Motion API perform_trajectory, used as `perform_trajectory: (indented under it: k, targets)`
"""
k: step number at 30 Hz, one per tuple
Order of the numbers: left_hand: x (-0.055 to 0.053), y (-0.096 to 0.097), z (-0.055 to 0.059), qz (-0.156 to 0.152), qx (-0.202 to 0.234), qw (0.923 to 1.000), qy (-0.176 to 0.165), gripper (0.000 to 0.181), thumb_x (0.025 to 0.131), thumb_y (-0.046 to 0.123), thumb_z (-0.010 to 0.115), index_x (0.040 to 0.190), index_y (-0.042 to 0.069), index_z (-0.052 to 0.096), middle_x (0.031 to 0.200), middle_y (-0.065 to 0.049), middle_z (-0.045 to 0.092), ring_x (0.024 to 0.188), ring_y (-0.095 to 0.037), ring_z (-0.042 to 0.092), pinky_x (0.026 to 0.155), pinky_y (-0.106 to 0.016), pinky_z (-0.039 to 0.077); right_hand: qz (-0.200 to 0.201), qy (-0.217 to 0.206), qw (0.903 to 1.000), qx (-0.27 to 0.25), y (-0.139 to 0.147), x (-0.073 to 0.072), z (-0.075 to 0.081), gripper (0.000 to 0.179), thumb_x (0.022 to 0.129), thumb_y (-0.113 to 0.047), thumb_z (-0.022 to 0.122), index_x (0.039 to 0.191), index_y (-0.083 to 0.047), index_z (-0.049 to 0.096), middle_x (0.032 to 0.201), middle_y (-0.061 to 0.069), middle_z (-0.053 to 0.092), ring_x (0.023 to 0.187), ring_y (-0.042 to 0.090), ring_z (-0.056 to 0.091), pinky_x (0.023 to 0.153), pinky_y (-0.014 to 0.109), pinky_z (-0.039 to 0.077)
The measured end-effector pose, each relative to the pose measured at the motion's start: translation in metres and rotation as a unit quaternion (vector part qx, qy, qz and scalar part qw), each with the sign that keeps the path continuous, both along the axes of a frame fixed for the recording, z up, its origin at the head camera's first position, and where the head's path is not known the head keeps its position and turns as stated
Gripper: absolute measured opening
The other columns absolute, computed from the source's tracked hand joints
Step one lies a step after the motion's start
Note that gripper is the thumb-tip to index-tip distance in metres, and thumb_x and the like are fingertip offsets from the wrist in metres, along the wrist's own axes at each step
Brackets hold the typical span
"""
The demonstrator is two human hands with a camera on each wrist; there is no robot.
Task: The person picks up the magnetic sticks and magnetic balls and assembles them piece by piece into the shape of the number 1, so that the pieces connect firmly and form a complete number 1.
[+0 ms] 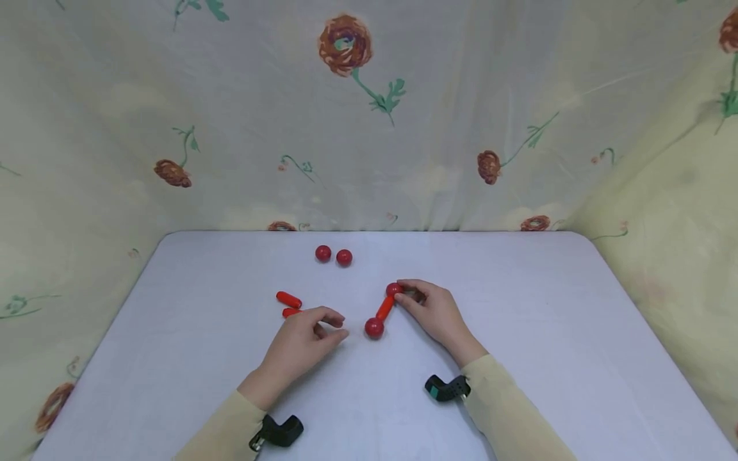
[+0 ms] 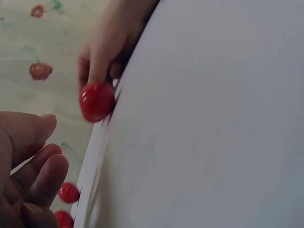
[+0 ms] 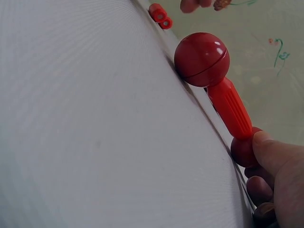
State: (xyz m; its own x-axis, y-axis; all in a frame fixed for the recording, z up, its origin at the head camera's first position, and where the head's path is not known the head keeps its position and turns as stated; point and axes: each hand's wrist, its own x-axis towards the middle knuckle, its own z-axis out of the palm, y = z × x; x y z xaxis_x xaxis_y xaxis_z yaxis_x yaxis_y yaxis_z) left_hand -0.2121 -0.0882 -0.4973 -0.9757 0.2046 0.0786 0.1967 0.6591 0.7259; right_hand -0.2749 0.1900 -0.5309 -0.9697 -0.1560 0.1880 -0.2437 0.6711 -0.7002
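Two dark red balls joined by a bright red ridged rod [image 3: 231, 108] form a dumbbell shape. My right hand [image 1: 434, 312] pinches the far ball [image 1: 394, 290] between thumb and fingers. The other ball [image 1: 374, 328] is at the near left end, close over the table. To its left my left hand [image 1: 302, 342] holds nothing, its fingers loosely bent and the thumb apart from them. Just beyond the left hand lie two loose red rods [image 1: 289, 299], one partly hidden behind the fingers. The right wrist view shows round end faces on these rods [image 3: 160, 16].
Two more red balls, a left one [image 1: 323, 253] and a right one [image 1: 344, 258], sit side by side toward the back of the white table [image 1: 507, 269]. A flower-patterned cloth [image 1: 438, 83] hangs behind the table. Each sleeved wrist carries a black device [image 1: 446, 388].
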Motion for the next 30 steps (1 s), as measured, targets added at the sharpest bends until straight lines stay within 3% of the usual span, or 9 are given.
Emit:
perform_trajectory:
  k: [5, 11, 20, 30]
  targets:
    - [0.001, -0.028, 0.000, 0.020, -0.004, 0.9990, 0.040, 0.022, 0.083, 0.030, 0.081, 0.102, 0.021, 0.072, 0.091, 0.015, 0.065, 0.072, -0.006, 0.058, 0.069, -0.030, 0.051, 0.000, 0.004, 1.0000, -0.001, 0.001, -0.001, -0.001, 0.037, 0.092, -0.035, 0.071, 0.126, -0.020, 0.068, 0.097, -0.008, 0.067, 0.079, 0.014, 0.056, 0.066, 0.031, 0.049]
    - [-0.004, -0.058, -0.012, 0.044, 0.027, 0.9927, 0.109, 0.024, 0.081, 0.015, 0.083, 0.101, 0.016, 0.070, 0.096, 0.004, 0.064, 0.080, -0.012, 0.059, 0.069, -0.030, 0.052, 0.001, 0.002, 1.0000, 0.000, 0.001, -0.001, -0.001, 0.038, 0.092, -0.036, 0.071, 0.126, -0.021, 0.068, 0.095, -0.009, 0.067, 0.079, 0.014, 0.056, 0.066, 0.031, 0.049]
    - [-0.012, -0.070, -0.026, 0.084, 0.025, 0.9924, 0.087, 0.023, 0.085, 0.024, 0.080, 0.105, 0.020, 0.070, 0.105, 0.003, 0.057, 0.086, -0.014, 0.054, 0.072, -0.033, 0.050, -0.002, -0.002, 1.0000, 0.002, 0.002, -0.001, 0.001, 0.038, 0.092, -0.036, 0.071, 0.127, -0.021, 0.068, 0.097, -0.006, 0.067, 0.080, 0.015, 0.056, 0.068, 0.032, 0.049]
    - [-0.013, -0.070, -0.032, 0.089, 0.006, 0.9925, 0.083, 0.028, 0.084, 0.022, 0.081, 0.111, 0.018, 0.071, 0.108, 0.002, 0.055, 0.090, -0.016, 0.053, 0.073, -0.034, 0.052, 0.001, -0.004, 1.0000, -0.001, 0.001, -0.002, -0.001, 0.038, 0.093, -0.034, 0.070, 0.128, -0.020, 0.068, 0.100, -0.005, 0.067, 0.081, 0.016, 0.056, 0.069, 0.032, 0.050]
